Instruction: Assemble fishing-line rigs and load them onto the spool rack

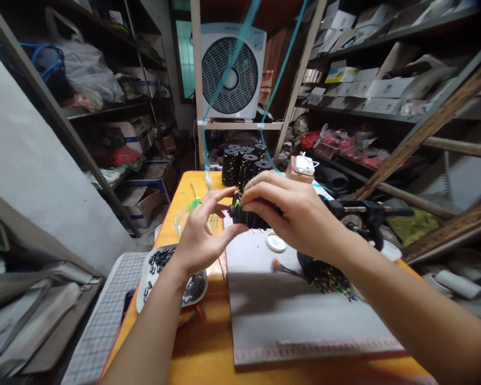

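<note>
At the middle of the view, above the far edge of a white board (pixel 304 321), a dark roll (pixel 254 219) with small bright green and yellow bits near its left end. At that end, a left hand (pixel 202 227), grip spread in a wide C, thumb below and forefinger above, tips well apart on either side of the roll. Impossible to tell from this angle whether clasping it or merely lying against it. Over the top from the other side, a right hand (pixel 294 206), grip closed in a pinch, thumb and forefinger drawn together right at the green and yellow bits. Too small to make out, anything between those tips.

Below the roll, on the board, a round white lid (pixel 276 241), and nearer, a scatter of many-coloured small pieces (pixel 332 283) partly behind the right forearm. To the right of the roll, a black mechanism (pixel 353 208). Beneath the board, a yellow-orange table (pixel 200 342). On the left, partly behind the left forearm, a white tray (pixel 144 299) with black and grey small parts inside. Beyond the hands, at the table's far end, stacks of dark spools (pixel 240 166) with green flecks. Farther back, a box fan (pixel 230 75), with teal strands (pixel 282 59) hanging in front.
</note>
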Demonstrator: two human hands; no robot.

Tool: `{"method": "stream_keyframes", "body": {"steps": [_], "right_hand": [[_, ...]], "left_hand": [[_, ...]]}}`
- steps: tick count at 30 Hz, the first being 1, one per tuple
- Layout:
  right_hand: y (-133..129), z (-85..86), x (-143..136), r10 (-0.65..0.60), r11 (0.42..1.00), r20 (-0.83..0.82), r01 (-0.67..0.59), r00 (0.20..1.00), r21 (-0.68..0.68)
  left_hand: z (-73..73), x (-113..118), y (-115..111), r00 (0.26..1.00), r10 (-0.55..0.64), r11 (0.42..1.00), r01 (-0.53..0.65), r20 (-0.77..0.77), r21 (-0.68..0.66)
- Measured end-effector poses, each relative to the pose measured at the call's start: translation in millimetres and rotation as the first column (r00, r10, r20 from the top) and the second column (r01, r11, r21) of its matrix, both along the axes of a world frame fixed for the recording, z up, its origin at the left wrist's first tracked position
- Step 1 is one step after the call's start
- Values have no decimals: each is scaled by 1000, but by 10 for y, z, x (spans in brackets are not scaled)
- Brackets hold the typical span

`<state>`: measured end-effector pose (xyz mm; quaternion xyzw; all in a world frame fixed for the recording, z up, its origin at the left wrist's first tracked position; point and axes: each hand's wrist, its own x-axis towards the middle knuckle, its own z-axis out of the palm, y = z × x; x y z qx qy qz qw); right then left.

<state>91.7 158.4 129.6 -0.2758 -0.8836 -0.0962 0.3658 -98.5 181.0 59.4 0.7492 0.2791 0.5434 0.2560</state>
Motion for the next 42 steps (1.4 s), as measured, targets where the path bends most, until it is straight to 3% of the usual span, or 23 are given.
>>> {"method": "stream_keyframes", "body": {"steps": [7,17,20,24,29,32,34,37,39,41,42], "right_hand": [[-25,-56,-39,-22,995,10,21,1000,101],[2,-226,41,29,942,121,-68,992,327],[-75,-344,93,-67,917,193,-16,979,399],[-321,-524,304,-257,918,174,184,950,351],[-817,-702,771,-378,886,-114,394,919,243],[-1164,-900,921,-417,880,-200,449,887,155],[-1372,-1077,930,-406,895,-221,435,887,102],[-1609,-1297,859,-330,939,-233,342,915,15],[-1719,-1345,790,-271,960,-289,279,918,-12],[-1796,-1294,721,-214,974,-366,227,906,-8],[-1827,-1235,688,-181,980,-401,199,898,5]], "left_hand": [[4,8,-16,1000,-4,999,3,-2,-36],[-2,5,-2,1000,-1,999,2,12,-35],[2,-5,-19,1000,3,997,-2,8,-75],[27,-29,-57,998,7,993,-14,-63,-116],[-2,-62,-39,994,18,998,-25,-110,-63],[16,-65,-2,989,25,998,-34,-149,-54],[102,-73,-21,980,11,998,-22,-201,-52],[296,-145,-205,966,33,999,-40,-257,-21],[359,-247,-458,963,103,995,-104,-249,9],[265,-370,-808,961,211,977,-207,-177,39],[144,-425,-1013,956,277,960,-273,-99,56]]}}
